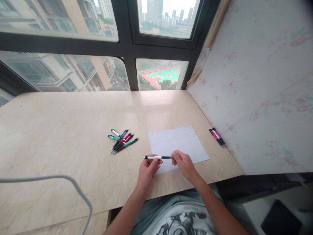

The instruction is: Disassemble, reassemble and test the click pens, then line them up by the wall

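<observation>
A white pen with a black grip [156, 157] lies level between my two hands, just above the near part of a paper sheet [177, 147]. My left hand [148, 168] pinches its white barrel between thumb and fingers. At the tip end, my right hand [183, 164] closes its fingertips on the pen. Lines of handwriting run across the sheet's upper part. Left of the sheet lies a loose pile of several pens [122, 142] in green, blue, red and white, crossing one another.
Several pink, purple and white pens [217, 137] lie side by side against the wallpapered wall [256, 98]. A grey cable [73, 184] arcs over the marble-patterned counter [61, 137] at the left. Dark-framed windows [132, 49] rise at the back.
</observation>
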Motion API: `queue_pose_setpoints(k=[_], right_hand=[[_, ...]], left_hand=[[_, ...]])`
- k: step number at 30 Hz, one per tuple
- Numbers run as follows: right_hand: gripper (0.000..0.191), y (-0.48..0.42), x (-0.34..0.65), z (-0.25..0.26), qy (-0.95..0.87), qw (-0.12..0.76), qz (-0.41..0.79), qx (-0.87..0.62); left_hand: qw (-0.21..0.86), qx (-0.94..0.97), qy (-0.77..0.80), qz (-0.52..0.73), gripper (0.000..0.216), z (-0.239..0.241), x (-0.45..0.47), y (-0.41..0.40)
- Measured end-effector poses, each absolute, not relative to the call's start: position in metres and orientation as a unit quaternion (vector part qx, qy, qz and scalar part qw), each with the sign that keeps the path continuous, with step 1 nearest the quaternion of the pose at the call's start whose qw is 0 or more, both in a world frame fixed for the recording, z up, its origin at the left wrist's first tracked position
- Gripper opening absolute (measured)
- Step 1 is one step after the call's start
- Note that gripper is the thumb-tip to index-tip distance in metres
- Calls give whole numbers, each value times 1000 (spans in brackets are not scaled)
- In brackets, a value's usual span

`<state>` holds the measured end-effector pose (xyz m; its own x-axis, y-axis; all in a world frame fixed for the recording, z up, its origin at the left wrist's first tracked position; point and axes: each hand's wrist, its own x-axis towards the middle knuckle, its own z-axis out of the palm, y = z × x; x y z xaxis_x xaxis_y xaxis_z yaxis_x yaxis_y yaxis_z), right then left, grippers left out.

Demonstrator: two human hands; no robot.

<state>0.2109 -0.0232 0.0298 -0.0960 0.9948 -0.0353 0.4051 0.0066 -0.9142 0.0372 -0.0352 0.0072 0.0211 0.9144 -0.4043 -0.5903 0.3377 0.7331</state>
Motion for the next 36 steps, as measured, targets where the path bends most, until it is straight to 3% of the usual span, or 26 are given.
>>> queue_pose_setpoints(k=[6, 19, 25, 28, 32, 36], right_hand=[[35, -23, 209, 30, -629, 349, 405, -565], [43, -23, 212, 22, -645, 313, 401, -570], [17, -25, 209, 38, -724, 310, 241, -567], [17, -29, 200, 47, -776, 280, 182, -536], [14, -32, 189, 51, -814, 236, 166, -505], [9, -31, 190, 43, -784, 268, 227, -512]], left_hand=[[688, 172, 443, 549, 31, 5, 37, -35], [687, 222, 432, 541, 26, 7, 37, -37], [653, 255, 474, 533, 30, 5, 37, -36], [634, 295, 488, 523, 30, 3, 37, -36], [603, 365, 501, 503, 25, 5, 37, -37], [588, 417, 494, 486, 20, 10, 35, -37]])
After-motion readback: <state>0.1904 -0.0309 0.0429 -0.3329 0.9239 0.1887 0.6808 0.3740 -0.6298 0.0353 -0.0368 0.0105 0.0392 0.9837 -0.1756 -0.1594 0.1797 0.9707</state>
